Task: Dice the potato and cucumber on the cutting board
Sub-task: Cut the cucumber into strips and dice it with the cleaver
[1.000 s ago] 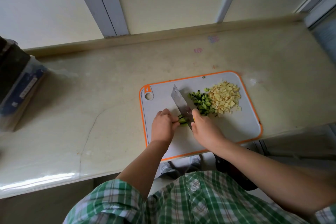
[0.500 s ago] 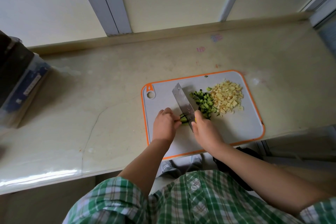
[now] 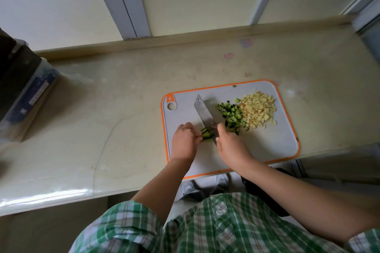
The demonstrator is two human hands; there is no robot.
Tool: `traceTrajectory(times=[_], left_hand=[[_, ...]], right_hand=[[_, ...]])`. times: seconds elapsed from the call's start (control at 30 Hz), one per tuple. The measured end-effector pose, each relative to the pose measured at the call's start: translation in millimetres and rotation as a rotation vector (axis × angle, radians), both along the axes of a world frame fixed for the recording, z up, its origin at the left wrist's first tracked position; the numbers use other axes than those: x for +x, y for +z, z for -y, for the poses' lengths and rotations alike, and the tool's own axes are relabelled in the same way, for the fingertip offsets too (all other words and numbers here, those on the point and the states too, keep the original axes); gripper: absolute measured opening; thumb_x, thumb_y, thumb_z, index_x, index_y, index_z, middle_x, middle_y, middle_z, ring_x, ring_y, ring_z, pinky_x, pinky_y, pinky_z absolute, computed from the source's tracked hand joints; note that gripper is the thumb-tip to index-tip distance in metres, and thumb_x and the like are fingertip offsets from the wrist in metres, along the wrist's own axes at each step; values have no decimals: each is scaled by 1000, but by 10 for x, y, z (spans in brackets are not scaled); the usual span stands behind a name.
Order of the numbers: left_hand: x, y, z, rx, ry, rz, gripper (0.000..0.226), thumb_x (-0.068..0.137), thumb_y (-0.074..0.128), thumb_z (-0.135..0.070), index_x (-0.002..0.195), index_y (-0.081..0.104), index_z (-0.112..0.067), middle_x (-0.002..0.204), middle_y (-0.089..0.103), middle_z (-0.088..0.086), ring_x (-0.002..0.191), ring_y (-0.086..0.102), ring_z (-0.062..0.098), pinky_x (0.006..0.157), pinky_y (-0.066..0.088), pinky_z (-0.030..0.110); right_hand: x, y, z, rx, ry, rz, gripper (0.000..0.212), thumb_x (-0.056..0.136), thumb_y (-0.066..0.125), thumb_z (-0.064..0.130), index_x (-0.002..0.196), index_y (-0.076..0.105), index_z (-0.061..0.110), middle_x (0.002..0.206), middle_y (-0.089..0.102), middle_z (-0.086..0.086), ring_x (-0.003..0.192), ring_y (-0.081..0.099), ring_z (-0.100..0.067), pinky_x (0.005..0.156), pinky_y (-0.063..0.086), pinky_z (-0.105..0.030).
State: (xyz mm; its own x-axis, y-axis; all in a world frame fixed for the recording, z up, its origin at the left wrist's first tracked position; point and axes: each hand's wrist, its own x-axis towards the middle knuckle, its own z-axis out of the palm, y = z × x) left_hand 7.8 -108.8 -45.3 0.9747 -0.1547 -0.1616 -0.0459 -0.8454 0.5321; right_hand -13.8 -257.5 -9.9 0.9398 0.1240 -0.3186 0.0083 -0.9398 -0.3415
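A grey cutting board [image 3: 267, 146] with an orange rim lies on the counter. My left hand [image 3: 184, 141] pinches a short bundle of cucumber strips [image 3: 207, 134] near the board's left middle. My right hand [image 3: 230, 146] grips the handle of a cleaver [image 3: 204, 116], whose blade stands on the strips just right of my left fingers. A heap of diced cucumber [image 3: 231, 116] lies right of the blade, and a pile of pale diced potato [image 3: 258, 112] sits beside it further right.
The beige stone counter [image 3: 102, 119] runs left and behind the board to a low back ledge. A dark box in a clear wrapper [image 3: 22, 92] stands at the far left. The board's near edge overhangs the counter front.
The cucumber bundle has grown shorter as the cleaver keeps chopping at it; my hands stay in the same place on the board. The view has shifted slightly.
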Motion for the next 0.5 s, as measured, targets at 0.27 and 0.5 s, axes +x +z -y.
traceTrajectory(times=[0.27,0.5], left_hand=[[22,-13,12,-23,0,-34,9,81,70,-17,79,76,-12,87,60,8,87,52,26,72,37,30],[27,29,9,-19,1,-37,10,82,69,-17,82,78,-13,90,60,8,88,51,25,73,34,27]], right_hand=[[-7,-130,-41,-52,11,26,23,98,39,14,120,35,8,80,64,-13,73,63,-34,54,41,-36],[74,-91,-14,4,-19,40,21,98,41,16,117,37,9,77,60,-11,72,62,-35,53,39,-35]])
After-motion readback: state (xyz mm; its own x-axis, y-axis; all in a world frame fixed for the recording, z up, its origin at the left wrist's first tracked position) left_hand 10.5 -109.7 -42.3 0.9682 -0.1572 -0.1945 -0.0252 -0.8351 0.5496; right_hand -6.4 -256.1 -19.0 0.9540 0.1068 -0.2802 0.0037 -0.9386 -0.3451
